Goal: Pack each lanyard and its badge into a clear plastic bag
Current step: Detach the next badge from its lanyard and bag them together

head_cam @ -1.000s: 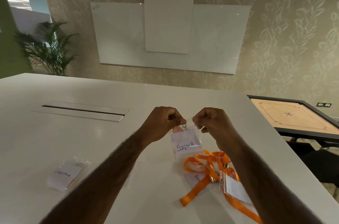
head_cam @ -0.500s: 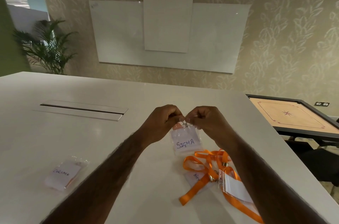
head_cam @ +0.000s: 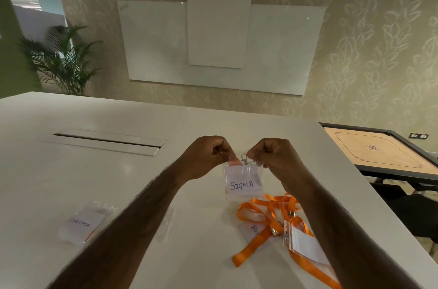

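A clear plastic bag (head_cam: 244, 184) hangs above the white table (head_cam: 94, 182), holding a badge marked SIGMA and a bit of orange lanyard with its metal clip at the top. My left hand (head_cam: 208, 156) pinches the bag's top left corner. My right hand (head_cam: 272, 156) pinches the top right corner. Loose orange lanyards (head_cam: 263, 220) lie tangled on the table below my right arm, with a badge in a clear holder (head_cam: 305, 241) and a partly hidden badge (head_cam: 251, 232) under them. A packed bag (head_cam: 81, 226) with a labelled badge lies at the left.
An empty clear bag (head_cam: 166, 222) lies flat beside my left forearm. A metal cable slot (head_cam: 106, 140) is set into the table behind. A carrom board (head_cam: 379, 153) stands past the table's right edge. A potted plant (head_cam: 61, 61) is at the far left.
My hands came close together at the bag's top, then drew slightly apart again along it. The bag stayed held above the table.
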`<move>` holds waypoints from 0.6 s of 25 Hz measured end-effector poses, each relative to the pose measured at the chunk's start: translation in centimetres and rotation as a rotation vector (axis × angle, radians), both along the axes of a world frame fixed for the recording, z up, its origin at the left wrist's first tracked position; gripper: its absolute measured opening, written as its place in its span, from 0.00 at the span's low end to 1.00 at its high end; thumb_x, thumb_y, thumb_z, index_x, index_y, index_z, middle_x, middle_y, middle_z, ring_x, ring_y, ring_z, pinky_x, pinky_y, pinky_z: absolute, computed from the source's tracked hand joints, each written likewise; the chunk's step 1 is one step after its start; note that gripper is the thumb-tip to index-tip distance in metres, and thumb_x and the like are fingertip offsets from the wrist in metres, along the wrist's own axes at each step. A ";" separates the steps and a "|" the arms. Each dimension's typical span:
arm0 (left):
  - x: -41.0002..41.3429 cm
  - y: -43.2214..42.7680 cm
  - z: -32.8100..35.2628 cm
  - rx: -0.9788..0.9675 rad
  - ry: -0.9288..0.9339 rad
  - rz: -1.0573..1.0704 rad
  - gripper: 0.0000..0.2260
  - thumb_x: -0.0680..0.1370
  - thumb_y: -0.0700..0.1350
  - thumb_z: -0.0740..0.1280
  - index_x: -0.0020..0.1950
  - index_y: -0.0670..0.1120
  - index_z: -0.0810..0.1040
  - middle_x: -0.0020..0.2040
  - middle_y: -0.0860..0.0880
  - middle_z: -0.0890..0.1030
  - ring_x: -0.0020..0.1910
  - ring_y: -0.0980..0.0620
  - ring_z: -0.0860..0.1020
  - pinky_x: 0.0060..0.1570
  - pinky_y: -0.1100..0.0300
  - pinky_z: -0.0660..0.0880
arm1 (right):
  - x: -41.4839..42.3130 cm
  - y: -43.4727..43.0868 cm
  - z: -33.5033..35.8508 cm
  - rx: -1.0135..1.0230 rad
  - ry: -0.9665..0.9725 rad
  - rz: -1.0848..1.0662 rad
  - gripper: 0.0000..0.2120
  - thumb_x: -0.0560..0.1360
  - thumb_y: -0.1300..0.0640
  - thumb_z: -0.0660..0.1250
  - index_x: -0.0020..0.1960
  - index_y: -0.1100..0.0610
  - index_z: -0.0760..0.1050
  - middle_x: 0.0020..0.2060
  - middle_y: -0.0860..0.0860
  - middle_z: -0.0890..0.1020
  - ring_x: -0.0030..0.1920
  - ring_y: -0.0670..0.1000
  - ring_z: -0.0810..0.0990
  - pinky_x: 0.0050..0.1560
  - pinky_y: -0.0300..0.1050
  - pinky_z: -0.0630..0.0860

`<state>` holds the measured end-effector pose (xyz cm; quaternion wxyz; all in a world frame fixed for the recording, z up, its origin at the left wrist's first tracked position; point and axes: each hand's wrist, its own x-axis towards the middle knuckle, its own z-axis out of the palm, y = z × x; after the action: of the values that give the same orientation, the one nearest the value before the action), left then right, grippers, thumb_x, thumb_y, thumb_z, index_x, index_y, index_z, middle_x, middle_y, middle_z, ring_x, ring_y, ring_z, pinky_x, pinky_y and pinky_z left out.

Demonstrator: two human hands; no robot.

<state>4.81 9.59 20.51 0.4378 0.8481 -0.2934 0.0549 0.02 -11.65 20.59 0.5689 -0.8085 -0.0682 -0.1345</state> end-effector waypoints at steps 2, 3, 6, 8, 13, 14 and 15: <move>-0.2 -0.3 0.2 -0.005 0.019 -0.006 0.02 0.77 0.42 0.72 0.45 0.46 0.83 0.40 0.56 0.84 0.38 0.61 0.80 0.38 0.69 0.74 | 0.0 -0.1 0.0 -0.014 -0.014 0.008 0.08 0.74 0.69 0.71 0.39 0.59 0.83 0.33 0.50 0.84 0.32 0.42 0.78 0.34 0.33 0.73; -0.2 -0.6 0.3 -0.012 0.023 -0.006 0.01 0.77 0.42 0.72 0.45 0.46 0.83 0.41 0.55 0.84 0.39 0.61 0.80 0.39 0.70 0.74 | 0.0 -0.2 0.1 -0.021 -0.014 0.025 0.09 0.75 0.68 0.71 0.38 0.58 0.82 0.34 0.50 0.84 0.33 0.42 0.79 0.35 0.34 0.73; -0.3 -1.1 0.2 -0.088 0.044 -0.020 0.01 0.77 0.44 0.73 0.47 0.48 0.85 0.45 0.53 0.86 0.45 0.55 0.83 0.46 0.65 0.78 | 0.3 -0.4 0.1 -0.075 -0.008 0.053 0.10 0.75 0.68 0.71 0.38 0.56 0.82 0.37 0.51 0.86 0.36 0.45 0.81 0.39 0.40 0.76; -0.1 -1.3 0.1 -0.121 0.075 -0.020 0.03 0.76 0.45 0.74 0.47 0.47 0.86 0.45 0.52 0.86 0.46 0.54 0.83 0.47 0.65 0.77 | 0.3 -0.4 0.0 -0.066 -0.017 0.055 0.10 0.75 0.67 0.71 0.38 0.56 0.82 0.38 0.52 0.86 0.37 0.46 0.81 0.39 0.41 0.76; 0.2 -1.4 0.2 -0.055 0.078 -0.006 0.03 0.76 0.43 0.74 0.48 0.45 0.87 0.43 0.53 0.86 0.43 0.57 0.83 0.43 0.70 0.74 | 0.3 -0.7 0.2 0.005 0.010 0.131 0.06 0.76 0.66 0.71 0.41 0.60 0.82 0.41 0.60 0.85 0.39 0.53 0.79 0.40 0.45 0.74; 0.2 -1.5 0.2 -0.070 0.085 -0.013 0.03 0.76 0.42 0.74 0.47 0.45 0.87 0.43 0.53 0.86 0.44 0.56 0.83 0.44 0.69 0.76 | 0.3 -0.8 0.3 -0.003 0.017 0.138 0.05 0.76 0.66 0.71 0.42 0.60 0.83 0.42 0.60 0.85 0.39 0.53 0.79 0.40 0.45 0.74; 0.1 -1.5 0.2 -0.086 0.088 -0.021 0.02 0.76 0.41 0.73 0.47 0.45 0.87 0.43 0.52 0.87 0.44 0.55 0.84 0.45 0.67 0.77 | 0.3 -0.8 0.3 -0.007 0.021 0.141 0.06 0.76 0.66 0.70 0.42 0.60 0.83 0.42 0.60 0.85 0.39 0.52 0.79 0.40 0.44 0.74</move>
<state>4.88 8.10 20.72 0.4868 0.8271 -0.2798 0.0255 0.37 -12.48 20.88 0.5749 -0.8050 -0.1196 -0.0854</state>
